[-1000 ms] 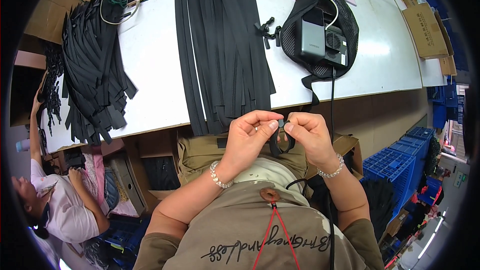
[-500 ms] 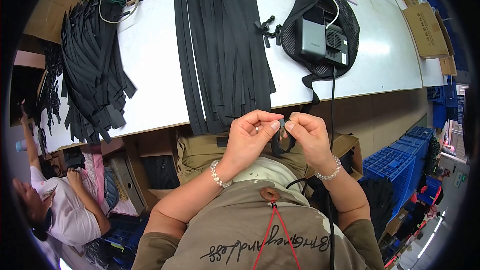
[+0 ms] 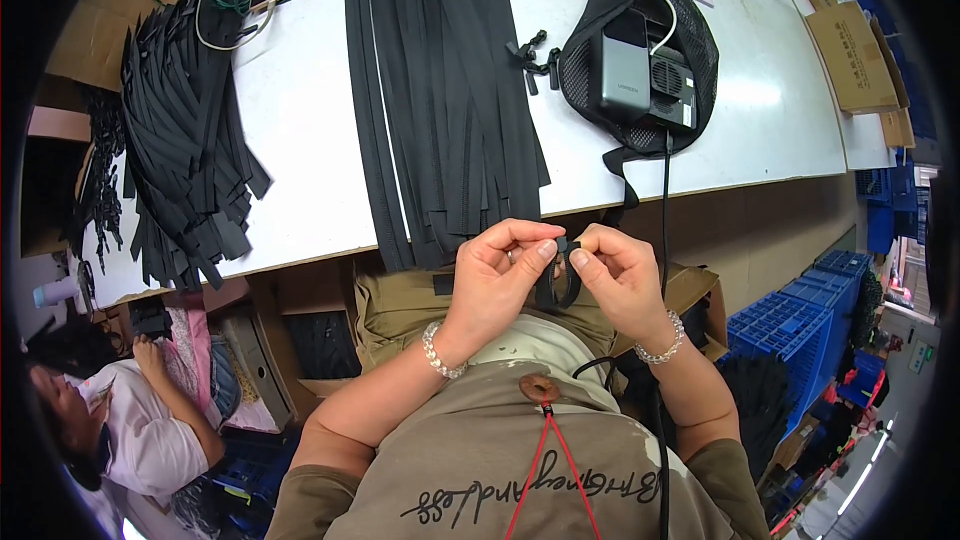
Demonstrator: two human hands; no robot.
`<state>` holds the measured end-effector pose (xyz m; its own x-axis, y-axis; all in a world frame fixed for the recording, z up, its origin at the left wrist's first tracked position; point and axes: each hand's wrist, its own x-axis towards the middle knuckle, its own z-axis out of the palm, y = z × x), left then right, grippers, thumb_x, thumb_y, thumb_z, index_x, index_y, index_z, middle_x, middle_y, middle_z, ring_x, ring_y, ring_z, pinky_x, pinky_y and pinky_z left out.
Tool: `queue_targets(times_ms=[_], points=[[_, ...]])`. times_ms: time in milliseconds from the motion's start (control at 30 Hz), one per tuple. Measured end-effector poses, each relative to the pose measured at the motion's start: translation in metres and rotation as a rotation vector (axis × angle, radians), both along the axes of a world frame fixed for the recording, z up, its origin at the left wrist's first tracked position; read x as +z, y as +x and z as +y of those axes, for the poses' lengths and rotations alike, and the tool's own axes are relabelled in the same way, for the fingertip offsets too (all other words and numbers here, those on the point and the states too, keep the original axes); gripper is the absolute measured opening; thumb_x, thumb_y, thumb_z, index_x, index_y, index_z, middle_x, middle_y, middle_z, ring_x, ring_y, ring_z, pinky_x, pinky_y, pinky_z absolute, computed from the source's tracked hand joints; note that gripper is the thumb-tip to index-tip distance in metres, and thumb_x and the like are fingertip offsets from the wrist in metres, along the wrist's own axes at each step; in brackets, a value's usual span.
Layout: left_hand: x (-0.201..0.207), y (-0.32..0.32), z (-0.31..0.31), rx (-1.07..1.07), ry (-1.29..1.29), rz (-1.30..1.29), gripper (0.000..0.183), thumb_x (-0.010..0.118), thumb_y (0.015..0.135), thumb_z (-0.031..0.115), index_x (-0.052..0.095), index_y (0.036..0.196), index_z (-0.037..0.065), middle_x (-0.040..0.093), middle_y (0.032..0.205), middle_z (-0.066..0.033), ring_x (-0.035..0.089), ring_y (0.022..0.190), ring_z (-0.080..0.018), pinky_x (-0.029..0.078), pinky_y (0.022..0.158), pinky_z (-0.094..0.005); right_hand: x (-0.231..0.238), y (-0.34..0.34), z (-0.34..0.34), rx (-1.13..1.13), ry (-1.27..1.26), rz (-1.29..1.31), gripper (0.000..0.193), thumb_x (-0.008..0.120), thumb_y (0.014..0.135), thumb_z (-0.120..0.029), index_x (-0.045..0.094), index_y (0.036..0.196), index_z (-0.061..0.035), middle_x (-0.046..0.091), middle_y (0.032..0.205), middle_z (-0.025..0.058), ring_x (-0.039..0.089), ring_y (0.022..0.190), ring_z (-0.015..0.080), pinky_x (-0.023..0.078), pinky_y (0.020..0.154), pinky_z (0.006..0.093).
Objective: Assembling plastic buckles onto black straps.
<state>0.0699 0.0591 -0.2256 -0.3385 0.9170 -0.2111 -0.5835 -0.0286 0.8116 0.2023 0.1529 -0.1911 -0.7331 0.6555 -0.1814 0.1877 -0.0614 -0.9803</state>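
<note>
My left hand [image 3: 503, 265] and my right hand [image 3: 618, 275] meet just off the table's front edge, above my lap. Between them is a black strap [image 3: 556, 292], bent into a loop that hangs below the fingers. My left thumb and forefinger pinch one part of it; the right thumb and forefinger pinch it close by. A small dark piece sits at the pinch, too small to make out. Nearest to the hands on the table lies a thick bundle of long flat black straps [image 3: 445, 90], its ends reaching over the front edge.
A second heap of black straps [image 3: 190, 150] lies at the left of the white table [image 3: 300, 120]. A black mesh bag [image 3: 690, 40] holds a grey power bank [image 3: 622, 65], with a cable running down. Blue crates [image 3: 790, 325] stand at right; a co-worker [image 3: 140, 410] sits at left.
My hands stay nearly in place; the strap's loop has shifted slightly left and turned a little between the fingers. At the left, the co-worker's raised arm has dropped from view.
</note>
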Motion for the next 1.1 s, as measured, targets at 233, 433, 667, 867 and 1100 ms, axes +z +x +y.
queue_targets(times_ms=[233,433,667,867,1100], points=[[-0.004,0.002,-0.002,0.005,-0.020,0.099,0.015,0.059,0.088,0.004,0.063,0.101,-0.002,0.062,0.084,0.0006,0.054,0.074,-0.0017,0.044,0.065,-0.0163,-0.001,0.000,-0.003,-0.037,-0.015,0.010,0.011,0.055,0.085,0.001,0.055,0.075,0.0024,0.050,0.070,-0.0016,0.041,0.058,0.0013,0.033,0.048,0.0181],[0.002,-0.001,-0.004,-0.037,-0.046,0.131,0.013,0.061,0.086,0.002,0.063,0.098,-0.001,0.062,0.086,-0.0009,0.055,0.076,-0.0030,0.045,0.068,-0.0170,-0.005,0.002,-0.006,-0.078,-0.031,0.020,0.010,0.055,0.085,0.002,0.055,0.075,0.0026,0.050,0.070,-0.0011,0.043,0.060,0.0017,0.034,0.049,0.0182],[-0.001,0.006,-0.006,-0.028,-0.078,-0.043,0.020,0.065,0.082,-0.001,0.060,0.101,-0.002,0.062,0.088,-0.0021,0.058,0.079,-0.0044,0.049,0.073,-0.0181,-0.017,0.012,0.003,0.002,0.238,-0.024,0.007,0.058,0.086,-0.001,0.057,0.080,0.0029,0.054,0.071,-0.0008,0.044,0.058,0.0038,0.035,0.049,0.0187],[-0.019,0.015,-0.004,-0.075,-0.264,-0.092,0.018,0.067,0.083,0.007,0.061,0.098,0.000,0.064,0.087,-0.0018,0.058,0.077,-0.0041,0.048,0.069,-0.0178,-0.031,0.016,0.007,-0.137,-0.278,-0.069,0.007,0.061,0.085,-0.005,0.060,0.084,0.0017,0.056,0.063,-0.0006,0.048,0.049,0.0039,0.037,0.043,0.0180],[-0.038,0.030,0.006,0.098,-0.480,-0.422,0.016,0.066,0.085,0.020,0.061,0.091,0.007,0.061,0.085,0.0015,0.052,0.072,-0.0041,0.041,0.063,-0.0202,-0.053,0.008,0.014,-0.225,-0.417,-0.083,0.007,0.062,0.086,-0.006,0.061,0.085,0.0009,0.056,0.062,0.0004,0.049,0.047,0.0056,0.039,0.043,0.0189]])
